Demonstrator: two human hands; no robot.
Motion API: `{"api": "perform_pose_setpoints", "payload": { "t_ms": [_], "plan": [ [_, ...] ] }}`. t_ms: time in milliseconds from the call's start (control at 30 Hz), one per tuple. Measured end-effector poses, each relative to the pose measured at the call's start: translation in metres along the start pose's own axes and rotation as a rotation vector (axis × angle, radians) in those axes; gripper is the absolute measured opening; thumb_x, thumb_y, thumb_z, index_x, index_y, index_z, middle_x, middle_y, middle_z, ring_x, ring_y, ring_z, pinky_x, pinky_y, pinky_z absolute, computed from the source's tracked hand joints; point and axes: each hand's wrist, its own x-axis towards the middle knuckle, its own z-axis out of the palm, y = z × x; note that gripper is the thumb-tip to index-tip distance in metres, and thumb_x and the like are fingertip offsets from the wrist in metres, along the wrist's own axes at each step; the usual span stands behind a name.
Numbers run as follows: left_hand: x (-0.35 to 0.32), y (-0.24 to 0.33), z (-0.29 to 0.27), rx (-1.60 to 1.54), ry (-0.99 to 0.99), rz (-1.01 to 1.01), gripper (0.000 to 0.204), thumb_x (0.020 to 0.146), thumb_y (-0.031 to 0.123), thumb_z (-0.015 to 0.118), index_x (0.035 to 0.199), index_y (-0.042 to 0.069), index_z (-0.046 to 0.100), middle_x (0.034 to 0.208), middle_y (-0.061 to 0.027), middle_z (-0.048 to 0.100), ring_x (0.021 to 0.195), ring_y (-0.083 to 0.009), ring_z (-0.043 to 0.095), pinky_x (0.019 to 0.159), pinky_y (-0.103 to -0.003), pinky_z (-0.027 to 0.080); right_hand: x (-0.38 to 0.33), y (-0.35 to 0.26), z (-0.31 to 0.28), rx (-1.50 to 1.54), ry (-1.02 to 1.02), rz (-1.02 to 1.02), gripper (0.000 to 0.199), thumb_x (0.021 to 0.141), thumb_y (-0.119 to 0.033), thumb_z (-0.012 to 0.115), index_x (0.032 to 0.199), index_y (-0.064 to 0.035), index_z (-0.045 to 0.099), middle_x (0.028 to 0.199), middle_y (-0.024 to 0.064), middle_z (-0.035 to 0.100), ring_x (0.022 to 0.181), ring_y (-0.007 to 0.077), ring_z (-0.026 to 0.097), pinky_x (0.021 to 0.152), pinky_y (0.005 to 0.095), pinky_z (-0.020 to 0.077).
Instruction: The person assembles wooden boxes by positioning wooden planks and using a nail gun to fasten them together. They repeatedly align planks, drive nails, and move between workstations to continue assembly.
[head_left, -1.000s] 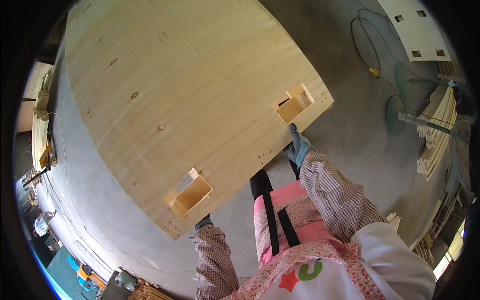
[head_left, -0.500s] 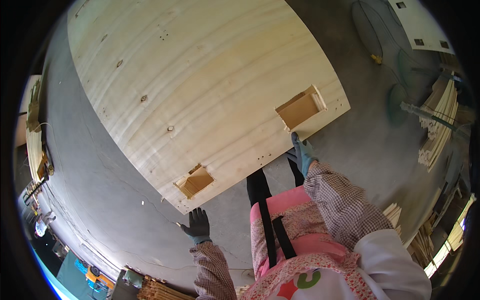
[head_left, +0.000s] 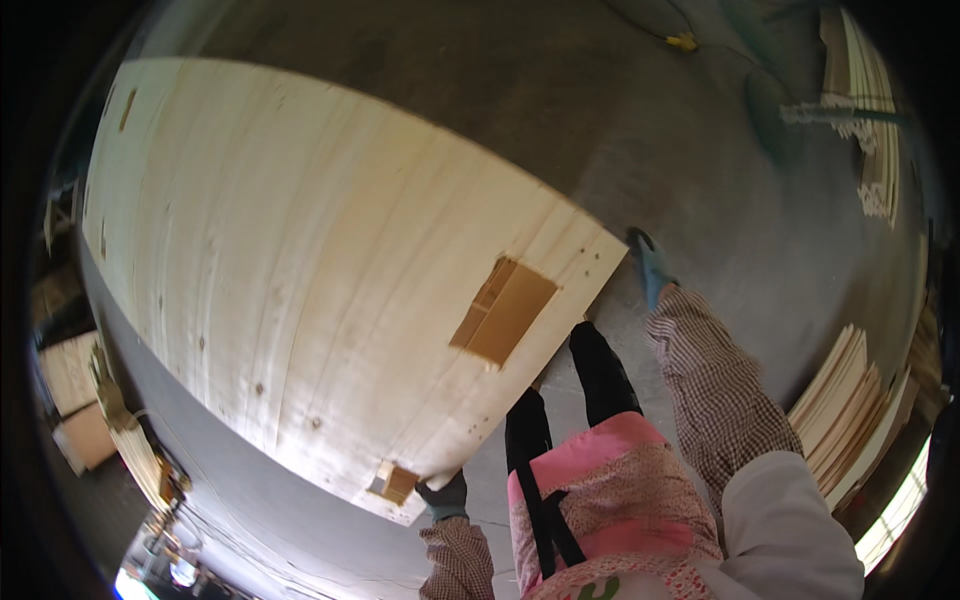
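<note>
A large pale plywood panel [head_left: 300, 270] slants across the view, with two rectangular cutouts near its close edge. My left hand [head_left: 447, 497], in a dark and blue glove, is at that edge beside the smaller cutout. Its fingers close on the edge and are partly hidden by the wood. At the panel's right corner is my right hand [head_left: 652, 265], gloved the same way, its fingers stretched out along the outside of the corner. Whether they touch the wood I cannot tell. Brown board surfaces show through the larger cutout [head_left: 505, 312].
Stacked wooden strips [head_left: 838, 405] lie on the right, with another bundle [head_left: 868, 130] farther up. A cable with a yellow connector [head_left: 682, 41] runs over the grey floor [head_left: 690, 150]. More boards [head_left: 85, 435] stand at the left. My legs are close to the panel's near edge.
The panel now appears turned and lower left in view, its far edge showing. My left hand has gone from open beside the edge to gripping it; my right hand has moved to the right corner.
</note>
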Motion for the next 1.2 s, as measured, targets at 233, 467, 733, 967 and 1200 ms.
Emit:
{"api": "perform_pose_setpoints", "payload": {
  "t_ms": [233,467,733,967,1200],
  "plan": [
    [0.007,0.011,-0.009,-0.501,-0.062,-0.64,0.046,0.081,0.03,0.051,0.12,0.006,0.044,0.121,-0.0107,0.048,0.115,-0.0255,0.043,0.095,-0.038,0.034,0.032,-0.062,0.054,-0.514,-0.501,-0.017,0.047,0.081,-0.034,0.042,0.12,-0.0102,0.048,0.116,0.0161,0.052,0.107,0.0311,0.048,0.091,0.035,0.0364],
    [0.022,0.023,-0.015,-0.68,-0.063,-0.898,0.047,0.082,0.033,0.051,0.12,0.006,0.043,0.12,-0.0124,0.049,0.112,-0.027,0.045,0.092,-0.038,0.036,0.03,-0.089,0.054,-0.779,-0.598,0.029,0.049,0.08,-0.034,0.04,0.123,-0.0105,0.045,0.123,0.0168,0.046,0.114,0.0323,0.042,0.095,0.0379,0.0327],
    [0.032,0.025,-0.015,-0.847,-0.059,-0.99,0.049,0.082,0.036,0.052,0.121,0.006,0.042,0.118,-0.0142,0.05,0.11,-0.0287,0.047,0.09,-0.039,0.038,0.036,-0.078,0.057,-0.665,-0.603,0.161,0.051,0.085,-0.041,0.033,0.11,-0.001,0.053,0.113,0.0206,0.052,0.104,0.0349,0.049,0.088,0.039,0.0371],
    [0.016,0.021,-0.01,-1.063,0.011,-1.057,0.051,0.083,0.038,0.052,0.121,0.007,0.041,0.116,-0.0159,0.051,0.108,-0.0302,0.049,0.088,-0.039,0.04,0.023,-0.072,0.059,-0.383,-0.523,0.008,0.042,0.083,-0.039,0.043,0.103,-0.0056,0.058,0.101,0.0166,0.059,0.092,0.0284,0.055,0.079,0.0354,0.0403],
    [-0.038,0.006,-0.029,-1.099,-0.041,-1.279,0.057,0.083,0.047,0.049,0.123,0.007,0.038,0.114,-0.0182,0.052,0.102,-0.0319,0.053,0.083,-0.04,0.043,0.0,0.022,0.002,0.168,-0.068,0.207,0.038,0.09,-0.036,0.039,0.096,-0.0044,0.059,0.07,0.0036,0.057,0.06,0.0099,0.051,0.05,0.0242,0.0405]
  ]
}}
